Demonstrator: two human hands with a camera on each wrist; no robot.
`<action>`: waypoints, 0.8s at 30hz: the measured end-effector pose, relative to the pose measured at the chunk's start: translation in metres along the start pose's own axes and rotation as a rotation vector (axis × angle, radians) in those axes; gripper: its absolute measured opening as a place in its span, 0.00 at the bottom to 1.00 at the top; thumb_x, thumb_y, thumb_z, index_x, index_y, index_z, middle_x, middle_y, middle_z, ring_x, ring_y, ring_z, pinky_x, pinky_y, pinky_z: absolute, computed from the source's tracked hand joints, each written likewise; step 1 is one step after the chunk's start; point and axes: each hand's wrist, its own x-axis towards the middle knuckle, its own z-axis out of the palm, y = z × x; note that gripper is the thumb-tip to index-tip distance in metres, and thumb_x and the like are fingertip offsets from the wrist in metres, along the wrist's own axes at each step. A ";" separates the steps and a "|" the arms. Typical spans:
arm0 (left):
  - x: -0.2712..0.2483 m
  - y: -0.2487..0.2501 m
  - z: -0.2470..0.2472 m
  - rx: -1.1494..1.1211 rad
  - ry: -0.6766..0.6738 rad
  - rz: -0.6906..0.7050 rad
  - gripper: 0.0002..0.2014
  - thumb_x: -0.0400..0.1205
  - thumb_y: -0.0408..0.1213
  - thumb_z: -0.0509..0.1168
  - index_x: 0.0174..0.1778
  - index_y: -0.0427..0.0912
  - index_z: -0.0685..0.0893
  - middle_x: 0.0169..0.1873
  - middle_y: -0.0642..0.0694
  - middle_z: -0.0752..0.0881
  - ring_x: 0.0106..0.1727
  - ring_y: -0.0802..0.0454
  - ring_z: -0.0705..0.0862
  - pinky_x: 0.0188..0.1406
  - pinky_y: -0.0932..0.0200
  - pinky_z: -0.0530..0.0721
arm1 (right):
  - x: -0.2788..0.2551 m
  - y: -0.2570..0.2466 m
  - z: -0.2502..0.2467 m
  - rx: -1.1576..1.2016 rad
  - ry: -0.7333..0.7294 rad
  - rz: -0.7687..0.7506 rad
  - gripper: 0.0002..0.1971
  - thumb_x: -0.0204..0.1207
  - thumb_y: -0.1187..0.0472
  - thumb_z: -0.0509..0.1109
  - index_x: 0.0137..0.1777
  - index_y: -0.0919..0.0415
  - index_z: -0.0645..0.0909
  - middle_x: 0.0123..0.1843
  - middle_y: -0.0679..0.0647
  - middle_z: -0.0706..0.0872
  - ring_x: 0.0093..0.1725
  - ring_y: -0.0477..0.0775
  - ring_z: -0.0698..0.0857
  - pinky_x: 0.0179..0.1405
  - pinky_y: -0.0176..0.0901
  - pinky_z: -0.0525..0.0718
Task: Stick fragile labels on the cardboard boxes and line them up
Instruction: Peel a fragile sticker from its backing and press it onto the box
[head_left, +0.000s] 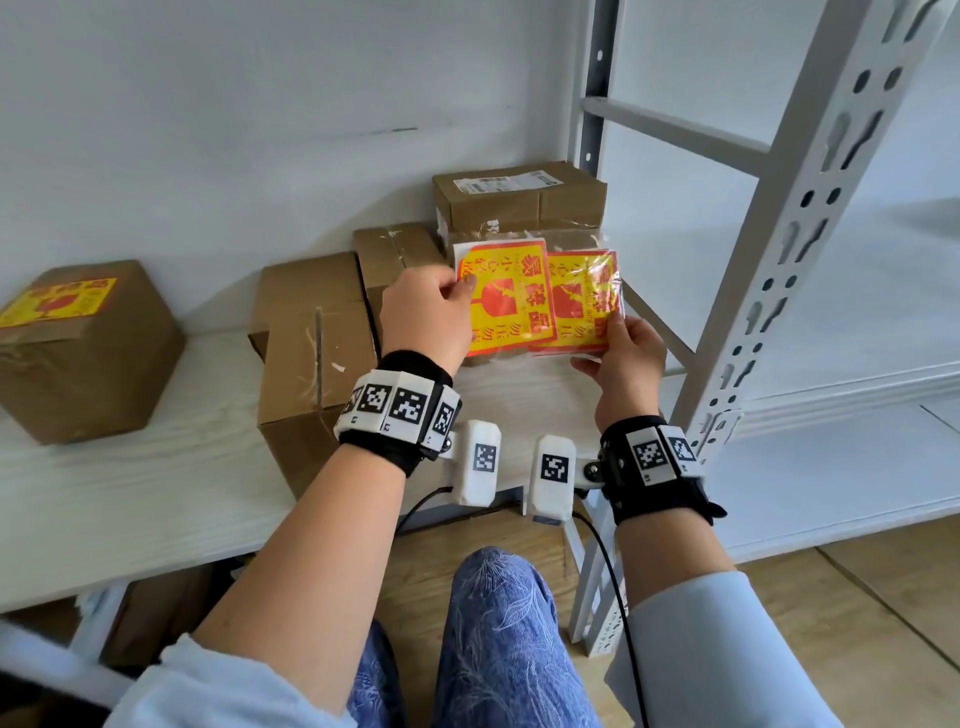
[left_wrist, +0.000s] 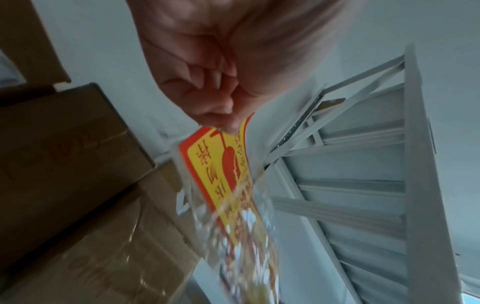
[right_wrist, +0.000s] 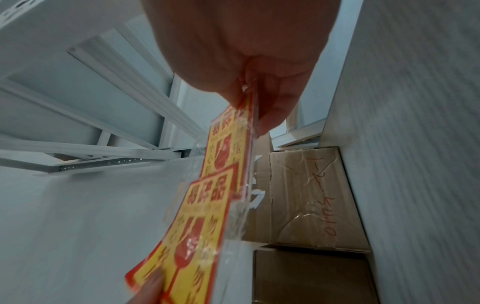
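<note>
Holding both hands up over the surface (head_left: 156, 483), person had a label pull in progress. Left hand (head_left: 423, 317) pinched the top-left corner of one fragile label (head_left: 501, 306) between thumb and curled fingers (left_wrist: 207, 98); label was yellow with red border and print, partly out of its pack. Right hand (head_left: 628, 358) gripped the clear plastic label pack (head_left: 584, 301) at its lower right edge, thumb on the front, fingers (right_wrist: 275, 111) behind. Loose label overlapped the pack's left side, both held in the air in front of the box stack.

Box status: one cardboard box (head_left: 83, 348) sat far left on the surface, fragile label already on its top face. Unlabelled boxes were clustered at centre: a large one (head_left: 311, 364) nearest, a smaller one (head_left: 395, 254) behind it, another (head_left: 519, 200) with a white shipping label against the wall. White metal rack (head_left: 779, 260) stood at right.
</note>
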 end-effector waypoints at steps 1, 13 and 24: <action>0.001 0.000 -0.005 0.017 0.023 0.006 0.20 0.85 0.45 0.64 0.31 0.36 0.83 0.25 0.38 0.86 0.33 0.39 0.88 0.40 0.45 0.86 | 0.000 0.000 -0.001 0.014 0.025 0.019 0.14 0.88 0.59 0.60 0.40 0.60 0.77 0.38 0.55 0.84 0.33 0.53 0.85 0.29 0.42 0.87; -0.003 0.014 -0.055 -0.310 0.117 -0.084 0.04 0.85 0.34 0.64 0.47 0.38 0.81 0.40 0.42 0.90 0.20 0.56 0.86 0.15 0.64 0.81 | -0.004 0.026 -0.007 -0.586 0.138 0.076 0.13 0.84 0.61 0.62 0.55 0.63 0.88 0.53 0.62 0.91 0.50 0.63 0.88 0.57 0.48 0.86; -0.012 0.001 -0.068 -0.591 0.033 -0.270 0.11 0.89 0.40 0.59 0.44 0.40 0.81 0.37 0.38 0.89 0.24 0.46 0.90 0.20 0.58 0.84 | -0.024 -0.003 0.016 -0.869 0.102 -0.266 0.21 0.77 0.55 0.69 0.71 0.55 0.78 0.70 0.58 0.81 0.74 0.64 0.71 0.71 0.59 0.70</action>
